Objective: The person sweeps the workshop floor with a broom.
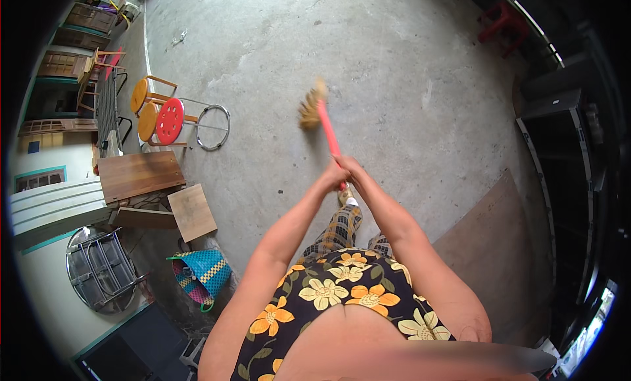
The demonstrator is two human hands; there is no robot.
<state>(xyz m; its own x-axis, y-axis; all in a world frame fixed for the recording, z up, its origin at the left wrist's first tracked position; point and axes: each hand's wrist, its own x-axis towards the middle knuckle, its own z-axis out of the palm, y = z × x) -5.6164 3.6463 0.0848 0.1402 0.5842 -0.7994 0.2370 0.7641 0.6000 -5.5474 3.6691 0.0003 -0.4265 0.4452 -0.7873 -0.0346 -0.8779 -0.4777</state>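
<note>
Both forearms rise from the lower edge of the frame and converge just right of its centre, where the two hands meet on the pink handle of a broom [327, 128]. The left hand [333, 176] sits on the left side of the handle, its fingers wrapped tight around it; the right hand [351, 169] presses against it from the right, fingers likewise closed on the handle, so the two hands touch each other. Both arms are stretched nearly straight, elbows low in the frame.

The handle slants from the hands toward the upper left, ending in a tan straw head that lies against the concrete floor [394, 72] above centre.

At the left of the frame, well apart from the broom, stand a red stool [170, 121] and two yellow stools [143, 105], with a metal ring [213, 127] just beside them. Lower left lie wooden boards [140, 175] and a woven blue basket [202, 274] tipped on its side. A red stool frame [497, 25] stands at the upper right, and a brown board [490, 249] lies on the floor at the right.
</note>
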